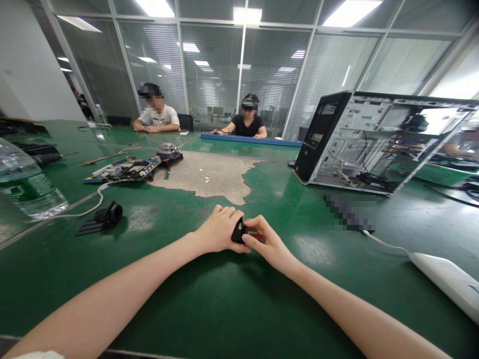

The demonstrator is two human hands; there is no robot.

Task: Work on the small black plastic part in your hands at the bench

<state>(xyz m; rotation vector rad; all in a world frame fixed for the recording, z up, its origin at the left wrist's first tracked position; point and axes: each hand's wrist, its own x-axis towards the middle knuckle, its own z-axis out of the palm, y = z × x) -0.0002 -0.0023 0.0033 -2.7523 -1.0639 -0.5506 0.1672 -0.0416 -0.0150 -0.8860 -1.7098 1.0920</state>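
Near the middle of the green table (168, 299), my left hand (220, 228) is wrapped round a small black object (238, 231) that looks like a computer mouse. The thumb and fingers of my right hand (262, 238) pinch the right side of the same object. Its underside and left part are hidden by my left hand. A black part with a round end and flat prongs (108, 214) lies to the left of my hands.
An open computer case (322, 139) stands at the right, with a dark blurred item (346, 213) and a white power strip (445, 279) nearer. At left are a bottle (30, 189) and a circuit board (127, 170). Two people sit across the table; another is partly visible at right.
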